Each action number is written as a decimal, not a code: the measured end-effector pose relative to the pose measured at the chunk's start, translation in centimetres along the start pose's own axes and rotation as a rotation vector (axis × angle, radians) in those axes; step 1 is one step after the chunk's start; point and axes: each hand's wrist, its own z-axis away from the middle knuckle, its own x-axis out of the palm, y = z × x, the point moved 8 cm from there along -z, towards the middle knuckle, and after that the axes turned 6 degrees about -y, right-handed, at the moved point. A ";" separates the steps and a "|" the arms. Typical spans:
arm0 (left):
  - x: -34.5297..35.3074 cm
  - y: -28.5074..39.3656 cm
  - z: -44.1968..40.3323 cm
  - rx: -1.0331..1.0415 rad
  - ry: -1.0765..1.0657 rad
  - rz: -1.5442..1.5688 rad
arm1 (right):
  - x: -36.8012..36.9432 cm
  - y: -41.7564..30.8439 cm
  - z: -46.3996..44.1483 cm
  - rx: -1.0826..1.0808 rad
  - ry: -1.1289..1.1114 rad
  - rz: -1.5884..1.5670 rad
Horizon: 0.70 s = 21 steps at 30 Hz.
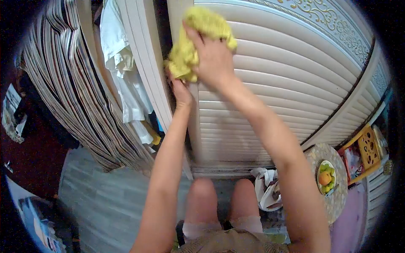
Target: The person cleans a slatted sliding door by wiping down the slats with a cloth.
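Note:
A bunched yellow cloth (211,25) lies against the upper left part of a cream louvred wardrobe door (278,71). My right hand (214,61) presses on the cloth and grips it, its fingers partly sunk in the folds. Lower down, at the door's left edge, my left hand (181,90) is closed around the hanging end of the cloth. The cloth and the door edge hide part of its fingers. Motion slightly blurs the cloth's top.
White clothes (126,71) hang in the open wardrobe section on the left, beside a striped curtain (76,84). At lower right, a round table (337,211) bears a plate of fruit (325,179). A white bag (268,194) stands near my knees on the grey floor (101,202).

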 end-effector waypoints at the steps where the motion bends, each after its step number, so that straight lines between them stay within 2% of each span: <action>1: 0.2 0.1 0.1 -0.031 -0.017 0.033 | 1.6 0.0 1.9 0.029 -0.078 -0.031; 2: 0.4 -0.3 0.4 -0.119 0.002 0.201 | 3.1 -0.1 4.0 0.034 -0.160 0.006; 3: 0.0 -0.4 0.6 -0.123 0.005 0.200 | 4.4 0.2 6.0 0.040 -0.242 0.044; 5: -0.3 -0.6 0.5 -0.135 -0.065 -0.193 | 5.4 1.1 9.0 0.006 -0.246 0.035; 6: 0.4 0.6 0.1 -0.023 -0.065 -0.221 | 4.9 1.2 9.7 -0.031 -0.246 0.026; 7: 0.9 1.0 0.0 -0.024 -0.067 -0.219 | 4.4 1.9 10.2 -0.029 -0.247 0.029; 9: 1.7 2.7 0.3 0.118 -0.083 -0.364 | 3.6 2.6 10.9 -0.070 -0.263 0.103; 13: 1.9 3.3 0.4 0.132 -0.031 -0.499 | 0.9 5.0 11.6 0.037 -0.225 0.281; 15: 1.9 3.6 0.3 0.132 -0.035 -0.510 | -1.3 6.6 12.3 0.071 -0.184 0.232; 18: 2.0 3.1 0.4 0.095 -0.046 -0.538 | -4.2 10.3 14.3 0.156 -0.128 0.402; 20: 1.9 3.1 0.2 0.117 -0.043 -0.557 | -6.5 12.0 15.8 0.216 0.040 0.472; 21: 2.0 3.2 0.1 0.139 -0.037 -0.582 | -6.8 12.1 16.0 0.215 0.041 0.477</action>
